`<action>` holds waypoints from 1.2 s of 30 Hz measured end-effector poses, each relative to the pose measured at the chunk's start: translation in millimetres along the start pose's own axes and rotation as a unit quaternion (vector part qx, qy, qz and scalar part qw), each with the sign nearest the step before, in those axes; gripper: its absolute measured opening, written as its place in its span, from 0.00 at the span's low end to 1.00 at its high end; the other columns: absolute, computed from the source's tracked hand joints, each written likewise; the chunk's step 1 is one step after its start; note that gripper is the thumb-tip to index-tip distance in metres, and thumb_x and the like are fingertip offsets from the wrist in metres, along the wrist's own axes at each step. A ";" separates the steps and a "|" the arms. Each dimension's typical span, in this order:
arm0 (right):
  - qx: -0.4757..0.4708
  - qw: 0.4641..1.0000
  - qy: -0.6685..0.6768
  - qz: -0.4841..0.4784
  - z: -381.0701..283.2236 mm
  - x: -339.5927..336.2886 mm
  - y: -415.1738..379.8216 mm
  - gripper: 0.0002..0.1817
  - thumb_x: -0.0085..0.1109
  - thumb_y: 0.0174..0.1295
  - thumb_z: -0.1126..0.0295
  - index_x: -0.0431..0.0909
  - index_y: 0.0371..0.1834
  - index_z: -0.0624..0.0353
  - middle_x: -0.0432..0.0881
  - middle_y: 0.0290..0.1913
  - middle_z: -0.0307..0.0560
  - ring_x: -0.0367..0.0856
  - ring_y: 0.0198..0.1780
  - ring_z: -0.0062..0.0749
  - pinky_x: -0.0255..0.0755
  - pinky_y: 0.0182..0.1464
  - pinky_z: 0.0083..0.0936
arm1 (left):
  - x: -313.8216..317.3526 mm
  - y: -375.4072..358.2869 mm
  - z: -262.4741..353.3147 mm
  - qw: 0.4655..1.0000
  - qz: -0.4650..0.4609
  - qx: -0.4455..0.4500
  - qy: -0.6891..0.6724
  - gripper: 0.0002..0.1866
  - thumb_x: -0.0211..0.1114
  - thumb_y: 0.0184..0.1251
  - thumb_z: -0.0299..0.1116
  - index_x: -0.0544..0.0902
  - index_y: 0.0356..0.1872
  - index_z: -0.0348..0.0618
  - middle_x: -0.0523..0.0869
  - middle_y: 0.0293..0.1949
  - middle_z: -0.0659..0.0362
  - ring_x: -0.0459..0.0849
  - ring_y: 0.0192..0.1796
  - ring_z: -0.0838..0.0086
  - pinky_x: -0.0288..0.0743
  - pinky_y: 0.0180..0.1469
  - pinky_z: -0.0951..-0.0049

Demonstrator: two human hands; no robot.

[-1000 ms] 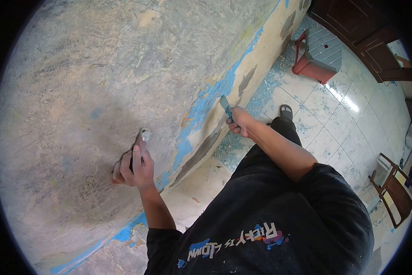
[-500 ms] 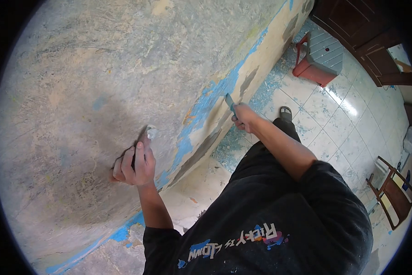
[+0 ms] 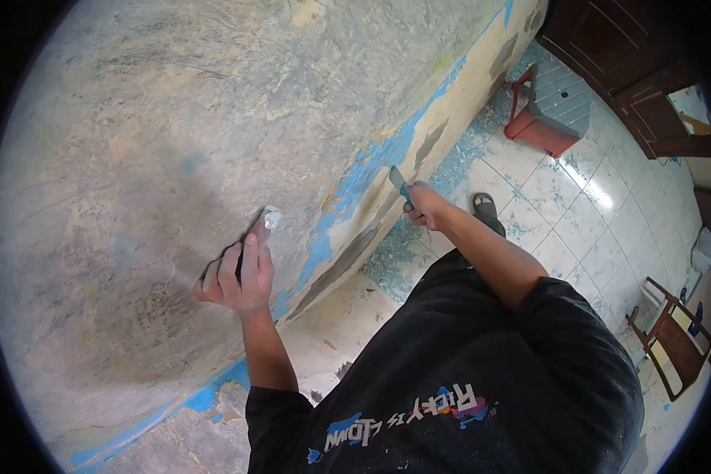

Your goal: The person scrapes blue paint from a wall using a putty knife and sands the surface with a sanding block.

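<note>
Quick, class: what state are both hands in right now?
Left hand: open against the wall; whether the whitish bit there is worn or held cannot be told.
Right hand: closed, holding a scraper.

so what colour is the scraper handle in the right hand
The scraper handle in the right hand is teal; the head view shows it best.
</note>
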State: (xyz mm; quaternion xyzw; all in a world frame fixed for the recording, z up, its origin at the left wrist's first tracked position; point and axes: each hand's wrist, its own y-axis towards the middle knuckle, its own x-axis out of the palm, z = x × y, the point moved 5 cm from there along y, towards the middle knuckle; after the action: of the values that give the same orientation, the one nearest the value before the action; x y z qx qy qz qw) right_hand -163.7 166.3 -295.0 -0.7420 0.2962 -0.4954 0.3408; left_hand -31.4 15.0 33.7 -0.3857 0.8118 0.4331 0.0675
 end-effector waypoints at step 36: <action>0.091 0.992 -0.044 -0.079 -42.8 -27.9 -46.9 0.06 0.36 0.74 0.64 0.62 0.40 0.51 0.70 0.26 0.43 0.65 0.20 0.23 0.57 0.18 0.19 | -19.8 -11.4 46.5 0.938 -0.015 -0.347 -0.010 0.14 0.74 0.54 0.23 0.88 0.42 0.49 0.80 0.42 0.61 0.75 0.50 0.62 0.66 0.53 0.59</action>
State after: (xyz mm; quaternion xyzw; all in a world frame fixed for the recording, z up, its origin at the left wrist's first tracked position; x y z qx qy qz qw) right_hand -208.3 206.7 -260.6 -0.7497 0.1751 -0.5129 0.3797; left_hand -20.3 57.7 6.4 -0.3926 0.6046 0.6908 -0.0560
